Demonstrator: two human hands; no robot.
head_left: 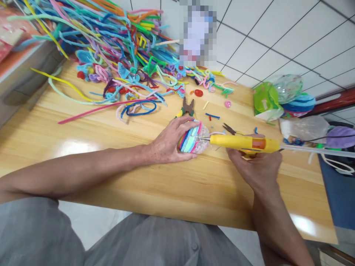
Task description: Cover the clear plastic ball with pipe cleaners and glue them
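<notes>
My left hand [169, 142] is closed around a rounded object wrapped in striped pipe cleaners [190, 137], with a pale, clear-looking end facing right. In my right hand [256, 166] is a yellow hot glue gun [230, 141], a clear glue stick [310, 149] sticking out of its back. Its metal nozzle meets or nearly meets the pale end of the wrapped object; I cannot tell whether they touch. Just beyond my left hand lie pliers [188, 106] with green and yellow handles. Behind the glue gun, small cutters [229, 128] are partly hidden.
A large heap of coloured pipe cleaners [111, 33] covers the back left of the wooden table [124, 188]. Short pipe cleaner scraps [212, 116] lie near the pliers. At the right stand a green packet [264, 99] and plastic bags [305, 127]. A tiled wall [257, 40] borders the back.
</notes>
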